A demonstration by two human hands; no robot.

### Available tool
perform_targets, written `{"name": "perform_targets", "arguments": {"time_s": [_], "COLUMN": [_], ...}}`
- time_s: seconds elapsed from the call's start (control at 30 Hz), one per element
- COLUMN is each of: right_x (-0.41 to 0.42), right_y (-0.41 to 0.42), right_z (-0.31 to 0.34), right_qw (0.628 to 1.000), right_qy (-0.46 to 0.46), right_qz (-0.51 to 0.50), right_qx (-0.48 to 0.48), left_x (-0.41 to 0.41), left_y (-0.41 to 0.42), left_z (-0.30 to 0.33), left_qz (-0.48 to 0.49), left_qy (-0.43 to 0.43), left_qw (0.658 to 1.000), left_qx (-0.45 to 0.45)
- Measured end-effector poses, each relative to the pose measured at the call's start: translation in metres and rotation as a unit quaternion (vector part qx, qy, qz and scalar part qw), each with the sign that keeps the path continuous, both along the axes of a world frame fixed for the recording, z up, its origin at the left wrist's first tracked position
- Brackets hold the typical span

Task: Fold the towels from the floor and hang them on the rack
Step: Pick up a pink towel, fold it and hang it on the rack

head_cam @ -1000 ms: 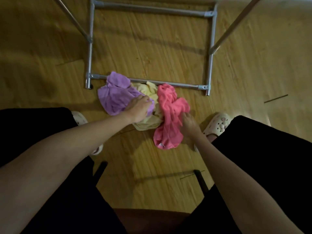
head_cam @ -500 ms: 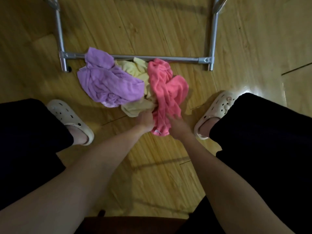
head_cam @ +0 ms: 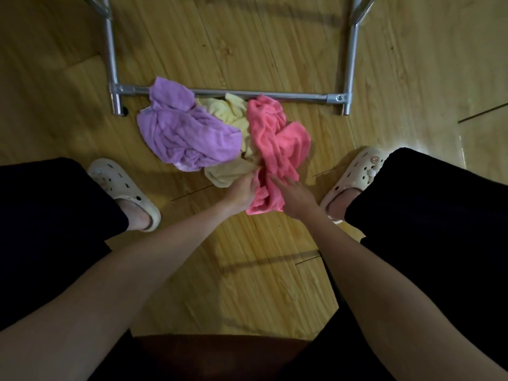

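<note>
Both hands are working the pink towel (head_cam: 276, 149) at frame center: left hand (head_cam: 242, 192) is pinching its near edge, right hand (head_cam: 295, 198) is resting spread on it. Purple towel (head_cam: 187, 133) and yellow towel (head_cam: 233, 111) are lying bunched against the rack (head_cam: 302, 95)'s bottom bar, bare floor (head_cam: 261, 270) sitting below.

wooden floor (head_cam: 275, 284), cream clogs (head_cam: 125, 188), black trousers (head_cam: 428, 215)

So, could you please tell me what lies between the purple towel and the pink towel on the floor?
In the head view, a crumpled pale yellow towel lies between the purple towel and the pink towel, partly tucked under both.
</note>
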State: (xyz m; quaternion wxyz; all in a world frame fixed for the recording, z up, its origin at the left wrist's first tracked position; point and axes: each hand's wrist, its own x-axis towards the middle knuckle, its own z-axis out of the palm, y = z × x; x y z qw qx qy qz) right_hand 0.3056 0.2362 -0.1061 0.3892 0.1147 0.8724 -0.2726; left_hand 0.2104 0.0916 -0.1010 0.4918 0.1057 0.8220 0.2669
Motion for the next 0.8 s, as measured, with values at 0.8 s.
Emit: {"name": "perform_targets", "arguments": {"time_s": [0.8], "right_x": [-0.054], "right_y": [0.002], "right_z": [0.305], "right_qw": [0.959], "right_qy": [0.273], "right_qz": [-0.025], "right_qx": [-0.075], "left_x": [-0.047], "left_y": [-0.029], "left_z": [0.353], "left_qz": [-0.272], "left_qy": [0.213], "left_qw": [0.915], "left_qx": [0.209]}}
